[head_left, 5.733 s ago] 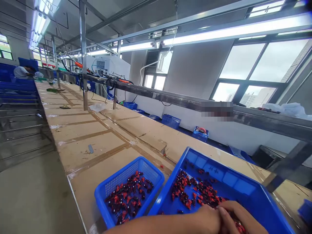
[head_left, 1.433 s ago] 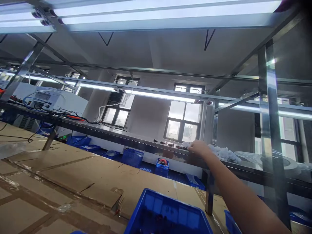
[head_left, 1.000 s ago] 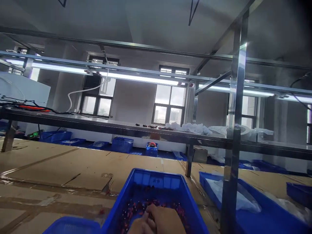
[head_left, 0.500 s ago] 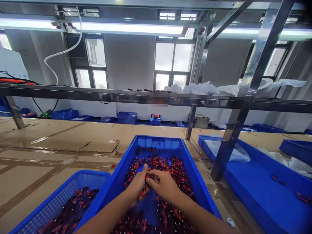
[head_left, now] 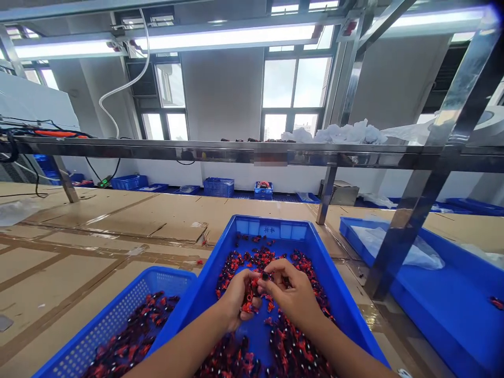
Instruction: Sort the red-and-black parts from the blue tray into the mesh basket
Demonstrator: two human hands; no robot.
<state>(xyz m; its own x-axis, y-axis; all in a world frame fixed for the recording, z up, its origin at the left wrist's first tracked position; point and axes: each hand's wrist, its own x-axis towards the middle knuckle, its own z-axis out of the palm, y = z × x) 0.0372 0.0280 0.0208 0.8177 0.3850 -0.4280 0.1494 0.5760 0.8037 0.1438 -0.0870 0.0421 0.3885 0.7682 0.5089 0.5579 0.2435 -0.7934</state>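
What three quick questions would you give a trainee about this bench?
1. True or false: the left hand and right hand are both over the large blue plastic tray.
2. Fill in the blank: the perforated blue basket of red and black parts stands to the ____ of that tray.
3. Which lies in the blue tray on the right? A) a white plastic bag; B) a coil of cable; C) a metal box.

Key: 1 true; 2 left; 3 A.
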